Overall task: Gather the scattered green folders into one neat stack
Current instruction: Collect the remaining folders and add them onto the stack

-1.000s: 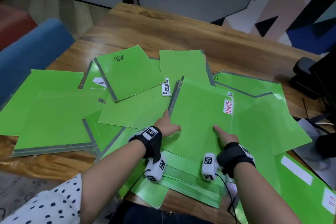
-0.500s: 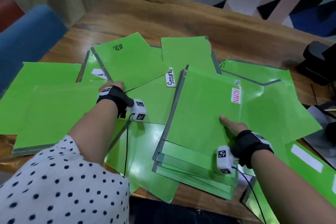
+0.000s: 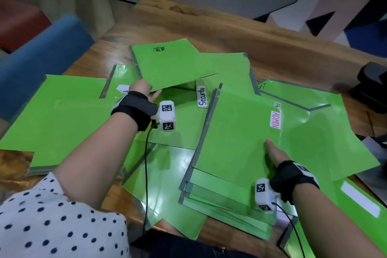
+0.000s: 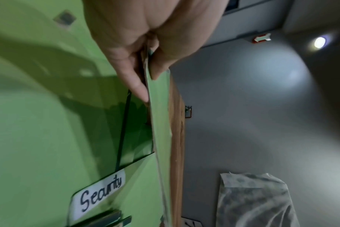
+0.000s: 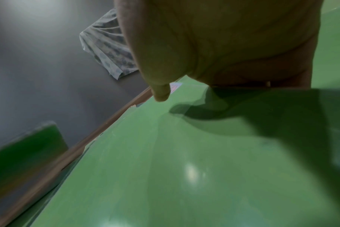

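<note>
Several green folders lie scattered over the wooden table (image 3: 209,25). My left hand (image 3: 146,91) pinches the near corner of a green folder with black scribble (image 3: 169,63) and holds it tilted up off the pile; the left wrist view shows its edge (image 4: 159,122) between thumb and fingers, above the "Security" folder (image 4: 101,188). My right hand (image 3: 276,153) rests flat, fingers straight, on the "ADMIN" folder (image 3: 236,132), which tops a partial stack (image 3: 217,197) near the front edge. In the right wrist view the palm (image 5: 223,46) lies against the green cover (image 5: 184,153).
More folders spread left (image 3: 52,123) and right (image 3: 326,138), some overhanging the front edge. A blue chair (image 3: 37,52) stands at the left. A black object (image 3: 372,86) sits at the table's right edge. The far part of the table is bare wood.
My left hand left the stack, reached to the far left, took the scribbled folder's corner and lifted it. My right hand stayed on the ADMIN folder.
</note>
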Available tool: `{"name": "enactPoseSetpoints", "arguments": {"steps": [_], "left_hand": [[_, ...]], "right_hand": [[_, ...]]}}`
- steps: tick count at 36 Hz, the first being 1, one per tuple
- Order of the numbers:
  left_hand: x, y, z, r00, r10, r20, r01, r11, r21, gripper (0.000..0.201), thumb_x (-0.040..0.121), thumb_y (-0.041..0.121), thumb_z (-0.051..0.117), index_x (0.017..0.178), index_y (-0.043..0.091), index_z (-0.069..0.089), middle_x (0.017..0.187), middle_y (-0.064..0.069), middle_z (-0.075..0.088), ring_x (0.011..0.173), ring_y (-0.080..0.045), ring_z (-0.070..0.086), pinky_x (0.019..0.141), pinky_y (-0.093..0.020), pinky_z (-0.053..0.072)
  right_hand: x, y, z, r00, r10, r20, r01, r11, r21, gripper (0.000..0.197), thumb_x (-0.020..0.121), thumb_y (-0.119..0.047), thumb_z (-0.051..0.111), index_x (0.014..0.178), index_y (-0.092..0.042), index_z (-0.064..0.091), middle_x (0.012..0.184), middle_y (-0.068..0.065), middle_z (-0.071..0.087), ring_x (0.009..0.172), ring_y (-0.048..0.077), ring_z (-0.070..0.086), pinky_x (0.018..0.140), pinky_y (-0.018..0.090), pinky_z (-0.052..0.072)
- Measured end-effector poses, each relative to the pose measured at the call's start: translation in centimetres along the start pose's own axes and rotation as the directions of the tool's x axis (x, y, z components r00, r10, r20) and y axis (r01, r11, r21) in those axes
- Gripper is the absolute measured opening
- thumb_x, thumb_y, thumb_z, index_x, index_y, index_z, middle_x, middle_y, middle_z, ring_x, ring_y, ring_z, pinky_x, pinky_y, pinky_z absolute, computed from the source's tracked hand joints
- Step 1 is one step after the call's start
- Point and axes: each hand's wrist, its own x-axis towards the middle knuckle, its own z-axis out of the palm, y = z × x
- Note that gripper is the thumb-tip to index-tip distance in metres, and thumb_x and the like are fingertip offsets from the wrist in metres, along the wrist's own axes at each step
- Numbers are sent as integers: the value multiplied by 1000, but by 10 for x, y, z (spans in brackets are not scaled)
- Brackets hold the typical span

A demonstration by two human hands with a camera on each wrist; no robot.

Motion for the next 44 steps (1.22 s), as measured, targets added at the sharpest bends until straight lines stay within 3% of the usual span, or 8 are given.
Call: {"name": "enactPoseSetpoints", "arguments": {"steps": [2, 7, 11, 16, 21, 29, 37, 44], "left_hand": [[-5, -14, 8, 992, -90, 87, 118, 905, -410, 22, 102, 20, 31, 82, 17, 40, 86, -2, 50, 71, -13, 55, 59, -18, 48], [-18, -59, 19, 962, -173, 209, 252, 855, -454, 18, 95, 0, 40, 102, 14, 48, 105, -5, 51, 58, -4, 57, 53, -15, 49], [-27, -94, 24, 937, -206, 282, 273, 936, -224, 45, 95, -2, 43, 140, 2, 37, 133, -19, 51, 62, -10, 57, 52, -13, 49], [-21, -103, 13, 962, -196, 189, 155, 965, 209, 41, 87, 24, 66, 117, -2, 58, 101, -12, 62, 88, -29, 61, 77, -34, 57], [0, -95, 5, 994, -102, 30, 60, 765, 641, 80, 65, 81, 54, 97, 10, 71, 116, -12, 65, 107, -29, 60, 92, -37, 50], [10, -87, 2, 983, -179, 45, 97, 709, 699, 92, 71, 70, 62, 131, 1, 52, 138, -15, 51, 120, -29, 55, 99, -35, 47], [-34, -84, -5, 993, -108, -42, 109, 742, 661, 82, 72, 49, 76, 130, -2, 47, 135, -18, 43, 95, -30, 64, 65, -32, 52], [-84, -124, 3, 942, -264, 206, 128, 852, 508, 38, 81, 40, 70, 82, 3, 63, 70, -6, 62, 54, -18, 55, 59, -29, 53]], "right_hand": [[8, 4, -1, 1000, 12, 14, -13, 1000, 14, 89, 86, -72, 22, 142, -4, 36, 146, 19, 39, 131, 35, 42, 110, 49, 32], [6, 2, -2, 1000, 4, 8, -4, 999, 43, 84, 91, -66, 14, 145, -4, 31, 149, 19, 33, 136, 35, 36, 113, 46, 28], [4, 2, -3, 1000, -20, 7, 19, 999, 46, 79, 95, -61, 13, 146, -3, 28, 151, 20, 30, 137, 34, 33, 114, 45, 26], [13, 7, -3, 1000, -28, -5, 29, 999, 39, 77, 96, -59, 14, 146, -2, 26, 152, 19, 27, 139, 33, 31, 115, 44, 24], [17, 9, -2, 1000, -20, 5, 20, 999, 26, 79, 95, -61, 14, 146, -3, 27, 152, 19, 29, 138, 33, 32, 114, 46, 25], [18, 8, -5, 999, -37, 1, 37, 999, -38, 80, 94, -61, 12, 145, -3, 32, 150, 20, 33, 136, 34, 36, 112, 46, 29], [20, 7, -7, 999, -41, -10, 41, 998, -42, 78, 95, -60, 14, 145, -2, 30, 150, 20, 31, 136, 34, 34, 113, 46, 28], [22, 9, -4, 999, -41, -17, 41, 998, -38, 79, 94, -61, 15, 143, -2, 33, 148, 21, 34, 134, 35, 37, 112, 47, 29]]}}
